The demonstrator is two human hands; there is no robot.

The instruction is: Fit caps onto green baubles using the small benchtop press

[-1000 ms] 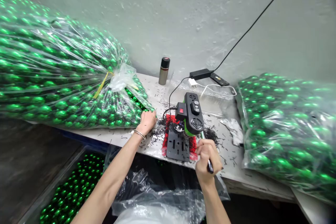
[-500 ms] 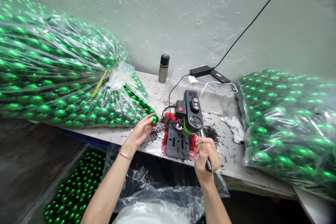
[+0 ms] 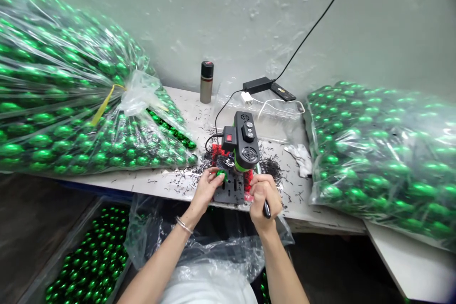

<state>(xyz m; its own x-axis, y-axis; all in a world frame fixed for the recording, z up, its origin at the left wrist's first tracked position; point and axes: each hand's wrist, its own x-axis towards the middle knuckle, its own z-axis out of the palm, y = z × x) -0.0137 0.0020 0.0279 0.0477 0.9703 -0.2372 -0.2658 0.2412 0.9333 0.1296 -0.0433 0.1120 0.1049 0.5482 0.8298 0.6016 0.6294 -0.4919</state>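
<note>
a grey wall (image 3: pixel 228 19) stands behind a pale table (image 3: pixel 131 183) that runs across the view. a huge clear bag of green balls (image 3: pixel 57 104), gathered with a yellow tie, fills the left side, and another clear bag (image 3: pixel 377 161) of them lies at the right. below the table, at lower left, a lined bin (image 3: pixel 77 221) holds more green balls. a clear plastic tray (image 3: pixel 285 129) sits at the back of the table. nearer the front is a small black and green machine (image 3: pixel 246 137) with a flat black plate (image 3: pixel 231 194), red material showing beneath it. the right hand (image 3: pixel 265 197) is wrapped around the machine's black-ended lever (image 3: pixel 267 209). the left hand (image 3: pixel 207 187), a bracelet on its wrist, pinches one green ball (image 3: pixel 221 174) between thumb and fingers. a bottle (image 3: pixel 206 86) with a black cap stands upright near the wall; a white cloth (image 3: pixel 302 159) lies beside the right bag. a black adapter (image 3: pixel 257 85) and a smaller white plug (image 3: pixel 246 98) rest by the tray. the pinched ball is at the plate's left side, in front of the machine's head. tiny black shavings (image 3: pixel 270 169) are strewn around the machine.
</note>
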